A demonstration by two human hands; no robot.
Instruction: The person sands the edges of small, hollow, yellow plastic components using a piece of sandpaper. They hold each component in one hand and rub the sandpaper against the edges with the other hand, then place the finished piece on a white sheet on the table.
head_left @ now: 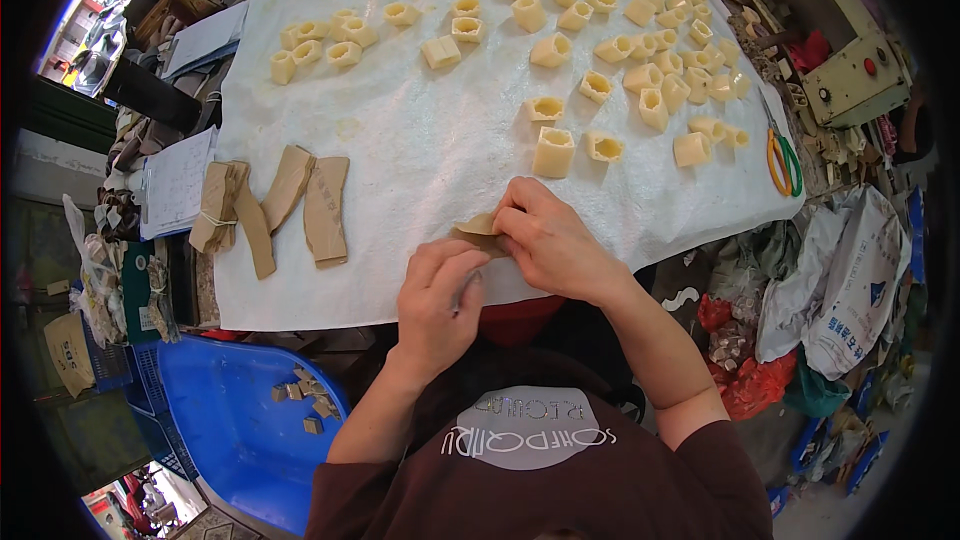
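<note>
A thin, curved tan strip [478, 226], like leather, is held between my two hands over the near edge of the white-covered table. My right hand [558, 238] pinches its right end. Curled around the lower left side of the same strip is my left hand [437, 298], whose fingers partly hide it. To the left on the cloth lie more tan strips [325, 210] in stacks, one bundle [213, 210] tied with a thin band. Beyond my hands stand many hollow cream blocks [553, 153], shaped like shoe heels.
A white sheet [400, 150] covers the table. Scissors [783, 155] with orange and green handles lie at its right edge. Papers [180, 185] sit at the left edge. A blue tub [230, 430] with small brown blocks stands lower left; plastic bags [840, 285] crowd the right.
</note>
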